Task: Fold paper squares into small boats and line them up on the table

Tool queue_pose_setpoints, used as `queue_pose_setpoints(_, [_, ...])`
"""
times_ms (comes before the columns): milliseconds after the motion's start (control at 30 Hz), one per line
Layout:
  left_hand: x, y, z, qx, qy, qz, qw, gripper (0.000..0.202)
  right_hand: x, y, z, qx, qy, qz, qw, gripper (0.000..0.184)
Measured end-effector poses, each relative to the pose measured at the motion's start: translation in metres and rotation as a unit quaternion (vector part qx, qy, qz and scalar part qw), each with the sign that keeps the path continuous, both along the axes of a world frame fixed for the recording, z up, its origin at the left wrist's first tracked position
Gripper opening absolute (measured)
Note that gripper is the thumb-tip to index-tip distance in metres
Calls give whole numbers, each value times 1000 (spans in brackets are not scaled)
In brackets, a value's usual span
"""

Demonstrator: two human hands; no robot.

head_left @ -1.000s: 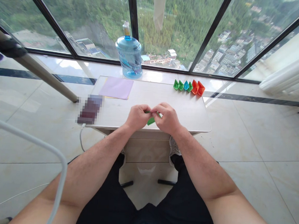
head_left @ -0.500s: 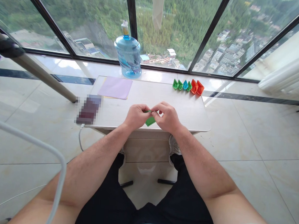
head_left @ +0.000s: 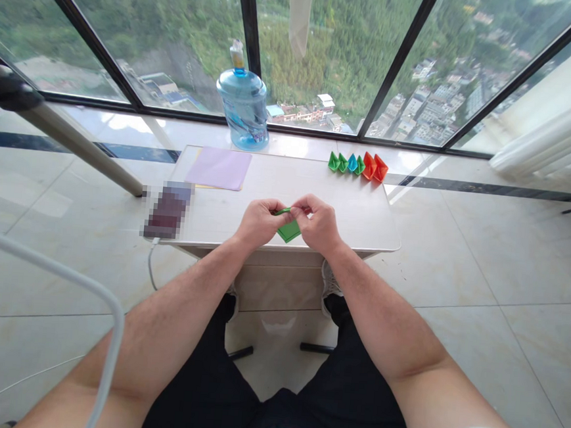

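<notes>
A piece of folded green paper point(head_left: 289, 230) is held between both hands over the near part of the white table point(head_left: 216, 218). My left hand point(head_left: 260, 220) pinches its upper left edge, thumb and fingers closed. On the other side, my right hand point(head_left: 316, 222) pinches the top edge close to the left fingertips. The paper's lower part hangs down to a point below the fingers. Its folds under the fingertips are partly hidden. Several small folded paper boats point(head_left: 353, 163), green, blue and red, stand in a row at the table's back right.
Lilac paper sheets point(head_left: 220, 168) lie at the table's back left. A blurred-out phone-like object point(head_left: 168, 210) with a white cable rests at the left edge. Behind the table stands a blue water jug point(head_left: 244, 108) by the windows. A pole point(head_left: 88, 136) slants in from the left.
My fingers have shifted slightly along the top edge of the green paper, and more of its lower part shows. Both hands still grip it.
</notes>
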State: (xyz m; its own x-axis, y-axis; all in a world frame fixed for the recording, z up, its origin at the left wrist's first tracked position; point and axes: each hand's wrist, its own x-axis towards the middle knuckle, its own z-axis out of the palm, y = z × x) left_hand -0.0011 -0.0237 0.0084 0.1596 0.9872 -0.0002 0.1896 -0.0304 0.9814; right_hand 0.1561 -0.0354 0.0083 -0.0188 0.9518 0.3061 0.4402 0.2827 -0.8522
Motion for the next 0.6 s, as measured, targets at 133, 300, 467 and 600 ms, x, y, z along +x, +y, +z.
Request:
queue_pose_setpoints(133, [1,1,-2,-14,-21,-1,1000,39,-5,1,-2,-12,72,-27,997,9])
queue_pose_setpoints(300, [2,0,-1,-9,-54,27,998,38,-8,5,-6,-50,150,-45,986,13])
queue_pose_setpoints(467, [4,-2,1,-3,-78,56,995,37,-7,6,-6,-72,197,-32,977,25])
queue_pose_setpoints(600, [5,-1,0,-30,-127,67,989,36,-4,5,-5,-122,200,7,972,31])
